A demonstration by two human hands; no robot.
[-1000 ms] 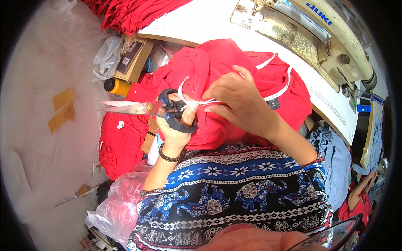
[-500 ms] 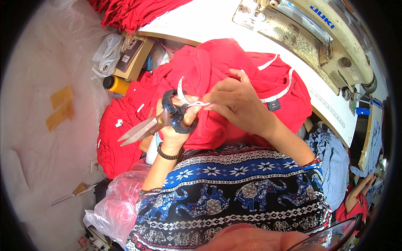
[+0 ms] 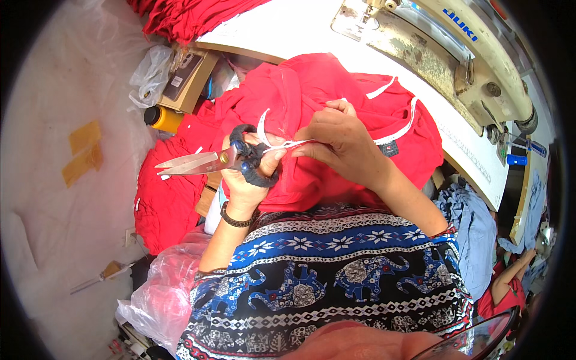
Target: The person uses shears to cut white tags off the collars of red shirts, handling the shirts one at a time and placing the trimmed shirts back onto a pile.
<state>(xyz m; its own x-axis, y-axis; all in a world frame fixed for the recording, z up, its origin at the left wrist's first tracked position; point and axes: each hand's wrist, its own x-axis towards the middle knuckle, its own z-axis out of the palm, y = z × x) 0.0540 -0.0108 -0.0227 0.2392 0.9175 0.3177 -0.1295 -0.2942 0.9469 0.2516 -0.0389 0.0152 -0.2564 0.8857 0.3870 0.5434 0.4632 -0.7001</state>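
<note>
A red garment point(image 3: 306, 84) lies bunched across my lap and against the table edge. White tape runs along its edge, and a loose end of this white tape point(image 3: 262, 125) curls up by my left thumb. My left hand point(image 3: 245, 191) is closed around the black-wrapped handles of a pair of scissors point(image 3: 195, 163), whose blades point left, away from the tape. Its thumb and a finger also pinch the tape. Close on the right, my right hand point(image 3: 345, 144) pinches the same tape between thumb and fingers. A dark label point(image 3: 390, 149) shows beside the tape farther right.
A sewing machine point(image 3: 420, 57) stands on the white table point(image 3: 288, 33) at the far right. More red cloth point(image 3: 168, 204) lies left of my lap, below a yellow bottle point(image 3: 163, 119) and a cardboard box point(image 3: 201, 78). Blue cloth point(image 3: 468, 231) hangs at right, near another person's arm point(image 3: 510, 279).
The scissors have swung from pointing down-left to nearly level, still in my left hand. More of the tape shows between my two pinching hands.
</note>
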